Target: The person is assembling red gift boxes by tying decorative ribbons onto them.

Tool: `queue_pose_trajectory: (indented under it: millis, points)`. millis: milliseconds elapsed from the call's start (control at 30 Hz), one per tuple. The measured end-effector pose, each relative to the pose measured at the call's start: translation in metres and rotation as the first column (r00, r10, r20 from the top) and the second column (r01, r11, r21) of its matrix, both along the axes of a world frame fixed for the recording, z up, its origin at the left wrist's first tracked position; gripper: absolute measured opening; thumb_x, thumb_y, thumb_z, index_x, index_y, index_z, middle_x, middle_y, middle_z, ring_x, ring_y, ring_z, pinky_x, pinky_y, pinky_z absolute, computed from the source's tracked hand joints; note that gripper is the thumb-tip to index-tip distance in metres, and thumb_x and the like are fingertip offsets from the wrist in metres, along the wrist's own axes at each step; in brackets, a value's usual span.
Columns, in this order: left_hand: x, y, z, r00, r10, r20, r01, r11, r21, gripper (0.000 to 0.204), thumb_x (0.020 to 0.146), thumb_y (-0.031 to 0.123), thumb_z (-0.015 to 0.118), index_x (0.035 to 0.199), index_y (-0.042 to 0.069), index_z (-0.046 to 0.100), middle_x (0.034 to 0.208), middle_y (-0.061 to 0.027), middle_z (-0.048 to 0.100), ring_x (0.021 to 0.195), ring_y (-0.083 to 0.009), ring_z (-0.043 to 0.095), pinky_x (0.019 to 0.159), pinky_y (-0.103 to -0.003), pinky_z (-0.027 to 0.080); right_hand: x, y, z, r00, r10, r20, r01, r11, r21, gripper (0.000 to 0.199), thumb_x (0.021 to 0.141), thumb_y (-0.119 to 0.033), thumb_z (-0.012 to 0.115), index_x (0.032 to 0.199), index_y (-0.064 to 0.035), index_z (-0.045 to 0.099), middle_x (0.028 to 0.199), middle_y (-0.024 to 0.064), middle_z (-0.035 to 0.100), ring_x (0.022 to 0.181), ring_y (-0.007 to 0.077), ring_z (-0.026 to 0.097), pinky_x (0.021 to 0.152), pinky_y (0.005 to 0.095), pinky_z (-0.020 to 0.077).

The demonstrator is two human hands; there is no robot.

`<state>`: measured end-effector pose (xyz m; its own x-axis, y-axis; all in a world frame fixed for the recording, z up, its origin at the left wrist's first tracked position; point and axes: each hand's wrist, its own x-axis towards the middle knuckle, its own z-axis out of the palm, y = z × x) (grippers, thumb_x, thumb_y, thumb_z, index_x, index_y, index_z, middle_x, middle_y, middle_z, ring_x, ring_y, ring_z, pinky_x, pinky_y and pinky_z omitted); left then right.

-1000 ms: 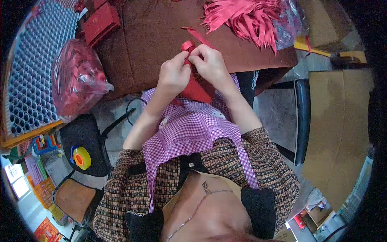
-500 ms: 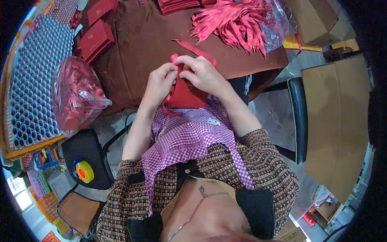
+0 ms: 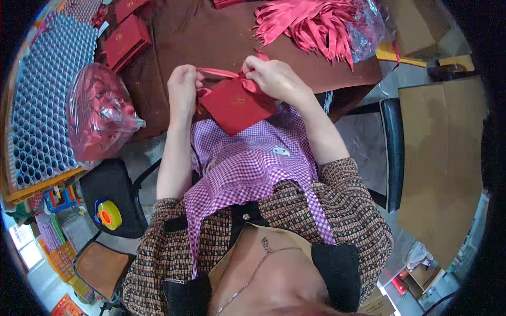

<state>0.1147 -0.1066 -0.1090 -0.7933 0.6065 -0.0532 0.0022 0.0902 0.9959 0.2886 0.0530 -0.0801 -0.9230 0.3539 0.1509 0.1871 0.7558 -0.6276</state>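
Note:
A flat red gift box or bag [image 3: 238, 108] with a small gold mark on its face tilts above my lap, at the near edge of the brown-covered table. A satin ribbon [image 3: 219, 72] runs along its far side. My left hand [image 3: 182, 88] is closed on one stretch of this ribbon, left of the red piece and apart from its face. My right hand [image 3: 274, 79] pinches the ribbon against the piece's upper right corner, where a loop and a loose end show. The fingertips there partly hide the ribbon crossing.
Loose red ribbons [image 3: 308, 26] lie at the far right of the table [image 3: 184, 37], beside clear plastic [image 3: 366, 39]. Stacked red pieces [image 3: 125, 43] sit far left. A filled plastic bag [image 3: 100, 116] adjoins a tray of tubes [image 3: 45, 105]. Tape [image 3: 109, 215] rests on a black chair [image 3: 113, 189].
My hands have moved apart, the left going left with the ribbon drawn out between them. The red piece has turned and now tilts, its gold mark uncovered.

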Motion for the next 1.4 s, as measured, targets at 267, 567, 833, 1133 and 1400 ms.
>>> queue_pose_trajectory:
  millis: [267,567,833,1133,1400]
  points:
    - [-0.018,-0.011,-0.007,0.349,0.116,-0.93,-0.273,0.962,0.017,0.021,0.087,0.003,0.053,0.107,0.0,0.058,0.096,-0.0114,0.061,0.085,-0.0204,0.059,0.075,-0.029,0.048,-0.01,0.003,-0.008,0.996,-0.048,0.072,0.046,0.998,0.04,0.016,0.088,-0.017,0.052,0.099,-0.0066,0.054,0.082,0.0199,0.064,0.081,0.0379,0.062,0.069,0.0474,0.046]
    - [0.031,-0.015,-0.003,0.473,-0.467,-0.747,0.044,0.86,-0.509,0.031,0.073,0.024,0.073,0.097,0.006,0.066,0.096,-0.0108,0.058,0.093,-0.0306,0.053,0.082,-0.041,0.041,-0.013,0.004,-0.012,0.994,-0.052,0.097,0.046,0.997,0.061,0.02,0.088,-0.02,0.055,0.106,-0.0098,0.057,0.088,0.0204,0.065,0.085,0.0381,0.063,0.07,0.0452,0.0479]
    - [0.031,-0.011,-0.003,0.506,-0.455,-0.732,0.013,0.853,-0.522,0.022,0.071,0.018,0.073,0.088,0.005,0.066,0.09,-0.0106,0.059,0.09,-0.0311,0.053,0.08,-0.042,0.04,0.024,0.052,-0.03,0.798,-0.597,0.081,0.58,0.797,0.168,0.039,0.082,-0.04,0.065,0.09,-0.0014,0.064,0.087,0.019,0.067,0.082,0.0355,0.064,0.072,0.043,0.0495]
    - [0.026,-0.004,0.034,0.685,-0.544,-0.485,0.206,0.783,-0.587,0.02,0.08,0.018,0.065,0.09,0.001,0.062,0.081,-0.0176,0.062,0.078,-0.0353,0.06,0.069,-0.041,0.047,0.019,0.052,-0.053,0.889,-0.386,-0.247,0.43,0.889,0.157,0.018,0.079,-0.019,0.067,0.08,-0.0014,0.064,0.082,0.0163,0.066,0.079,0.0322,0.064,0.073,0.0396,0.0503]
    - [0.031,0.005,0.042,0.707,-0.571,-0.417,0.308,0.78,-0.545,0.019,0.081,0.019,0.064,0.092,0.003,0.064,0.083,-0.0166,0.063,0.08,-0.0304,0.06,0.073,-0.039,0.047,-0.002,-0.014,0.011,0.937,0.194,-0.292,-0.108,0.953,0.284,0.009,0.078,-0.007,0.064,0.087,-0.0069,0.063,0.082,0.0061,0.065,0.078,0.0245,0.058,0.081,0.0363,0.0425]
